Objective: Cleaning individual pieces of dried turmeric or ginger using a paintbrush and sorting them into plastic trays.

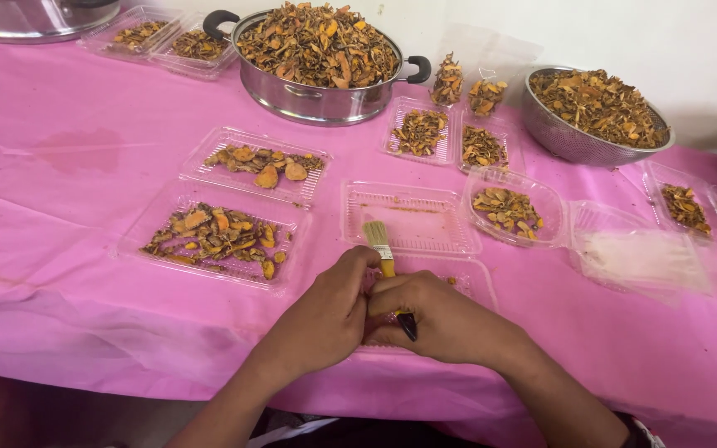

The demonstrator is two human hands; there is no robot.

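Inspector: Two hands meet over the empty clear tray point(412, 217) at the pink surface's point(68, 249) near edge. What do you hold?

Operator: Your right hand point(441, 319) grips the small brush point(385, 257), bristles up.

Inspector: Your left hand point(325, 319) is curled shut beside it; its contents, I cannot tell.

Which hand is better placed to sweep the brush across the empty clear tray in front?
Probably the right hand: it holds the small yellow-handled brush in its grip, bristles up toward the empty clear plastic clamshell tray. The left hand rests beside it over the tray's near half, seemingly steadying.
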